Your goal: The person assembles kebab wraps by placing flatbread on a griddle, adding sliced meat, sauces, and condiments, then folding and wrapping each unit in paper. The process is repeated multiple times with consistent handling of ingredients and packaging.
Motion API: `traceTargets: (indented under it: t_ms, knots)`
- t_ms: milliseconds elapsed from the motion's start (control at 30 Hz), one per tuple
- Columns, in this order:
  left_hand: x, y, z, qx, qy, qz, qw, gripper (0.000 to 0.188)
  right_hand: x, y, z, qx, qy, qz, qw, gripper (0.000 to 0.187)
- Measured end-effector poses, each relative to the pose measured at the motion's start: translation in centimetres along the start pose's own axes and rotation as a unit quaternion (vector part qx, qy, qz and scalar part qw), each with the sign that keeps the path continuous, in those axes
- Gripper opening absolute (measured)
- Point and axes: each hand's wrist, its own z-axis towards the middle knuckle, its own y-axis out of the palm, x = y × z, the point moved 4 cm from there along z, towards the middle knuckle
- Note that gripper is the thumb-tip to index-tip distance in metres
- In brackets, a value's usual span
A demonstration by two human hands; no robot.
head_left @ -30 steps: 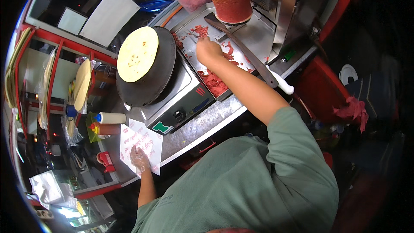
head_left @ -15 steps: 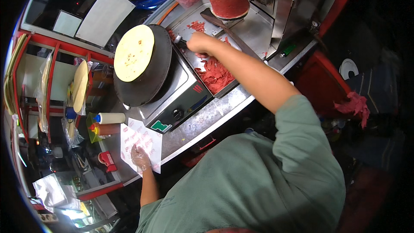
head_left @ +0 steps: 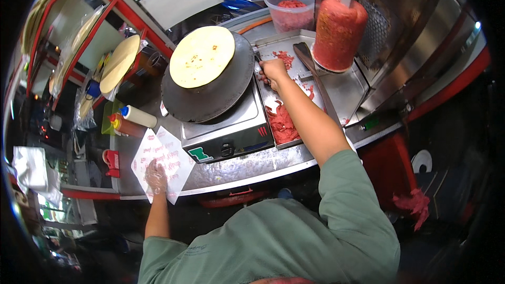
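Observation:
My right hand (head_left: pixel 273 68) is closed around a small metal tool (head_left: pixel 258 66) at the far left corner of the steel tray (head_left: pixel 342 92), right beside the round black griddle (head_left: pixel 210 97). A pale flatbread (head_left: pixel 202 56) lies on the griddle. Shaved red meat (head_left: pixel 282 123) is piled in the near part of the tray, with a few bits by my hand. My left hand (head_left: pixel 156 176), in a thin clear glove, rests flat on a white printed paper sheet (head_left: pixel 171 155) on the steel counter.
A red meat spit (head_left: pixel 339 31) stands upright at the tray's far end, and a long knife (head_left: pixel 315 81) lies in the tray. A plastic tub of red meat (head_left: pixel 292 8) is behind. Squeeze bottles (head_left: pixel 135 117) and stacked flatbreads (head_left: pixel 120 62) lie to the left.
My right hand has moved from the middle of the tray to its far left corner by the griddle. My left hand has stayed on the paper.

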Motion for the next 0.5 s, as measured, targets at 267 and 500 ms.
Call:
traceTargets:
  t_ms: [267,500]
  knots:
    - [-1.7,-1.4,3.8,-0.178,-0.119,-0.218,0.952,0.032,-4.4,-2.1,-5.3,-0.001,-0.117,-0.053,0.992,0.018]
    - [-8.6,0.5,0.4,-0.126,0.048,-0.212,0.968,0.032,-5.9,0.6,-24.8,-0.101,-0.152,-0.119,0.976,0.028]
